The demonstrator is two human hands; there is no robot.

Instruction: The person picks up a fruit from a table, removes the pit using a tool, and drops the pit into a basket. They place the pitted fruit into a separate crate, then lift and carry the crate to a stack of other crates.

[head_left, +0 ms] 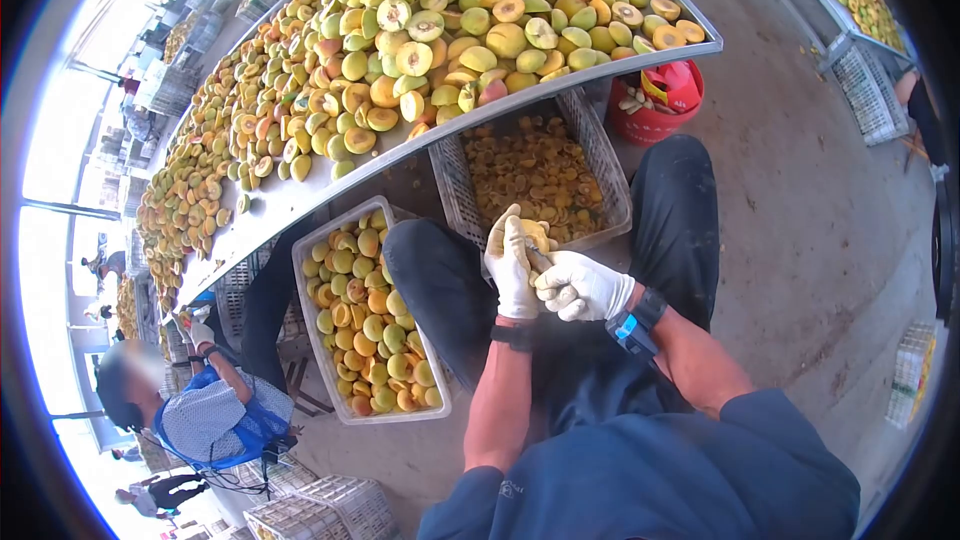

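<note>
My left hand (511, 268), in a white glove, is closed around a yellow peach half (535, 233) above my lap. Close against it, my right hand (583, 286), also gloved, has its fingers wrapped round a small pitting tool (539, 260). The metal end of that tool meets the fruit; its handle is hidden in my fist. Just beyond both hands, a grey crate (610, 195) under the table holds brownish-yellow peach scraps or pits. Beside my left knee stands a white crate (300, 270) filled with peach halves.
A metal-edged table (400, 151) in front carries a large heap of halved peaches. Under its right corner sits a red bucket (655, 125). A co-worker (225, 410) sits at the left. Stacked crates (320, 510) stand behind, and another crate (865, 90) is at far right.
</note>
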